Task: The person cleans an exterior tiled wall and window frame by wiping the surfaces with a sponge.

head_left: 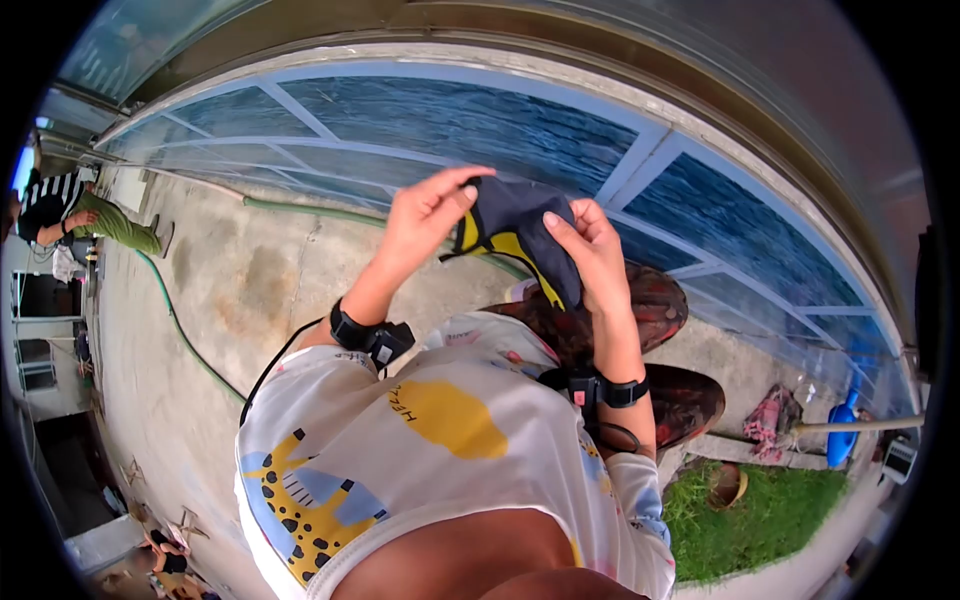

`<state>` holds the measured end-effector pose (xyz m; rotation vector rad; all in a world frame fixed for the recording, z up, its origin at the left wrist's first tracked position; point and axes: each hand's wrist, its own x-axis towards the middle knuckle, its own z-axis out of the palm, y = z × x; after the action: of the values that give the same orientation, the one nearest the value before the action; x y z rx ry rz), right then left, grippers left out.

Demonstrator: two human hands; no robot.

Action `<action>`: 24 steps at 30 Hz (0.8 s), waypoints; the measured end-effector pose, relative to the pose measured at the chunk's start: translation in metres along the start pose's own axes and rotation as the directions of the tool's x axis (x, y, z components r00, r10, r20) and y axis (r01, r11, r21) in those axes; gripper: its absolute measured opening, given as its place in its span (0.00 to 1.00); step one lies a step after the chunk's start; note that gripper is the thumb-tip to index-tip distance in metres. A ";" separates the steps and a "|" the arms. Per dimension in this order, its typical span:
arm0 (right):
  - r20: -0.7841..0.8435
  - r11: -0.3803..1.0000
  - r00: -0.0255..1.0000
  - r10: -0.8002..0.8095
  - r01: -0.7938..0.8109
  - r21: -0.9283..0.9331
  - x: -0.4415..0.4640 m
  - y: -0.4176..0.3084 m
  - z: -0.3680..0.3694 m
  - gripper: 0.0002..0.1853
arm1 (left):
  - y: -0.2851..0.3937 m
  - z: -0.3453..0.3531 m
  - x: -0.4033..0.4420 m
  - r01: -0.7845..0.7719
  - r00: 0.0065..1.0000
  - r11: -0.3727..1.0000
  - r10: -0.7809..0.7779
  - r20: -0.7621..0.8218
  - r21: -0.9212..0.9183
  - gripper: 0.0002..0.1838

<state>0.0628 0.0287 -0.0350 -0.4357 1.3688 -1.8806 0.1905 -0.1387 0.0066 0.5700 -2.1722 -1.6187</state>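
A dark grey fabric piece with bright yellow panels and a thin black strap (520,225) is stretched between my two hands in front of my chest. Its exact kind is unclear. My left hand (425,218) pinches its upper left edge between thumb and fingers. On the other side, my right hand (593,250) grips the upper right part, thumb on the near face and fingers folded behind it. Black straps with small devices circle both wrists.
A long glass-panelled wall with a pale blue frame (640,165) runs just beyond my hands. On the concrete floor lies a green hose (190,335). Another person (100,215) stands far left. A mop (775,425), a blue scoop (842,435) and grass (770,520) are at right.
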 end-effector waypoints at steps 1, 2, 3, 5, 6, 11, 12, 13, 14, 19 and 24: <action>-0.022 0.998 1.000 -0.022 0.023 0.052 0.003 0.005 0.009 0.08 | 0.000 0.004 -0.005 0.061 0.997 0.995 -0.058 0.044 -0.076 0.13; -0.031 0.994 0.995 -0.090 0.092 0.061 0.004 0.004 0.023 0.09 | -0.002 0.012 -0.010 -0.002 1.000 0.996 0.004 0.028 -0.088 0.13; -0.046 0.985 0.987 -0.154 0.157 0.067 0.002 0.003 0.037 0.11 | -0.006 0.018 -0.015 -0.062 0.998 0.993 0.064 0.016 -0.102 0.14; 0.018 0.976 0.980 -0.200 0.197 0.094 0.000 0.001 0.049 0.24 | -0.013 0.015 -0.016 -0.188 0.982 0.981 0.189 0.016 -0.049 0.22; 0.125 0.975 0.968 -0.217 0.209 0.074 -0.002 0.000 0.054 0.26 | -0.015 0.014 -0.016 -0.286 0.954 0.955 0.292 -0.066 0.077 0.27; 0.523 0.841 0.809 -0.269 0.462 -0.281 -0.017 -0.020 0.071 0.24 | -0.029 -0.012 -0.027 -0.157 0.950 0.915 0.036 -0.310 -0.372 0.24; 0.497 0.886 0.824 -0.272 0.416 -0.205 -0.018 -0.020 0.069 0.22 | -0.027 -0.022 -0.027 -0.183 0.888 0.892 -0.031 -0.459 -0.413 0.21; 0.471 0.922 0.839 -0.271 0.368 -0.124 -0.017 -0.021 0.065 0.20 | -0.023 -0.033 -0.023 -0.217 0.800 0.867 -0.105 -0.591 -0.448 0.18; 0.382 0.933 0.881 -0.280 0.344 -0.108 -0.014 -0.012 0.056 0.18 | -0.024 -0.052 -0.019 -0.308 0.694 0.858 -0.092 -0.714 -0.411 0.17; -0.026 0.969 0.973 -0.231 0.228 -0.099 -0.012 -0.005 0.007 0.15 | -0.021 -0.134 0.026 -0.555 0.308 0.815 0.385 -0.870 0.165 0.16; -0.101 0.981 0.976 -0.192 0.187 -0.049 -0.018 0.007 -0.012 0.14 | -0.042 -0.083 0.085 -0.357 0.328 0.746 0.664 -0.672 0.562 0.22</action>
<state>0.0692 0.0484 -0.0430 -0.5085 1.4795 -2.0598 0.1661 -0.2617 -0.0068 0.5016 -1.5361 -0.4056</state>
